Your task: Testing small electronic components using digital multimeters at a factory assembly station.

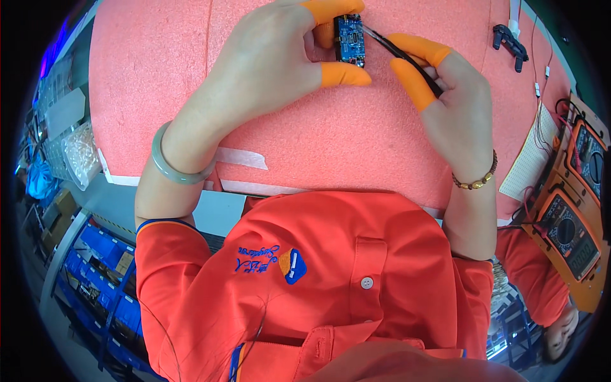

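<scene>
My left hand (267, 60) is closed on a small blue circuit board (351, 39), gripping it by its edges above the pink foam mat (305, 140). Orange finger cots cover its thumb and fingertips. From the right, my right hand (461, 95) pinches dark tweezers (407, 55) between thumb and forefinger, both in orange cots. The tips of the tweezers reach the board's upper right edge; whether they grip anything there is too small to tell. Part of the board lies hidden behind the left fingers.
Two multimeters (566, 226) in an orange holder stand at the right, beside a white perforated sheet (529, 153). A black bracket-like part (511, 46) and thin wires lie far right. Left are a clear bag (81, 153) and blue bins (95, 274). Another person (541, 274) sits at lower right.
</scene>
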A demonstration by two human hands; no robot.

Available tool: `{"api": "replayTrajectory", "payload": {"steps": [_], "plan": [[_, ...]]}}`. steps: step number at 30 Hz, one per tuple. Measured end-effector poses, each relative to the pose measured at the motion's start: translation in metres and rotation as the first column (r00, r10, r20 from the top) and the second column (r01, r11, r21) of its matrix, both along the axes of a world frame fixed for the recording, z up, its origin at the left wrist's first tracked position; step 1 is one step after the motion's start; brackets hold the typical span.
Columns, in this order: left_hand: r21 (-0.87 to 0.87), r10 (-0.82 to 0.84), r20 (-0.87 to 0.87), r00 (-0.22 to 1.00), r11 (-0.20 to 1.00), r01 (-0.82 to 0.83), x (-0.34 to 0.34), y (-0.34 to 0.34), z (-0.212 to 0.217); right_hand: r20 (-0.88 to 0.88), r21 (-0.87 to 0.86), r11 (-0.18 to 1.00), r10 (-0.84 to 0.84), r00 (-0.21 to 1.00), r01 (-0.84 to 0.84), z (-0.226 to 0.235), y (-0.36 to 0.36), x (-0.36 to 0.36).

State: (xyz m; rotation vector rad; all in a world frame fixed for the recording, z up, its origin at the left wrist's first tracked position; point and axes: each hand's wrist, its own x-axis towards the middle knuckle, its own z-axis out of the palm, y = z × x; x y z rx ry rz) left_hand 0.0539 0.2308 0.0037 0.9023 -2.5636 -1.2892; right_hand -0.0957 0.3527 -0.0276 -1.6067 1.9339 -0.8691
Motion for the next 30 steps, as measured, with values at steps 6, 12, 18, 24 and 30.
{"api": "replayTrajectory", "payload": {"steps": [6,12,18,24,30], "plan": [[0.088,0.04,-0.014,0.999,0.995,-0.039,-0.003,0.0,0.0,-0.049,0.02,0.999,-0.039,0.998,0.04,0.001,-0.002,0.0],[0.024,-0.048,-0.321,0.946,0.998,0.058,-0.005,-0.007,-0.022,-0.1,0.009,0.999,-0.032,0.994,0.033,0.006,-0.005,0.002],[-0.163,-0.261,-0.802,0.537,0.961,0.224,-0.013,-0.011,-0.037,-0.089,-0.058,0.998,-0.042,0.995,0.037,0.004,-0.006,0.003],[0.118,-0.01,-0.321,0.947,0.992,0.05,-0.008,-0.006,-0.021,-0.091,-0.078,0.997,-0.017,0.996,0.01,0.0,-0.007,-0.001],[-0.333,-0.339,-0.724,0.601,0.935,0.125,-0.005,-0.014,-0.044,0.022,-0.101,0.995,0.002,1.0,0.0,0.005,-0.009,0.001]]}}
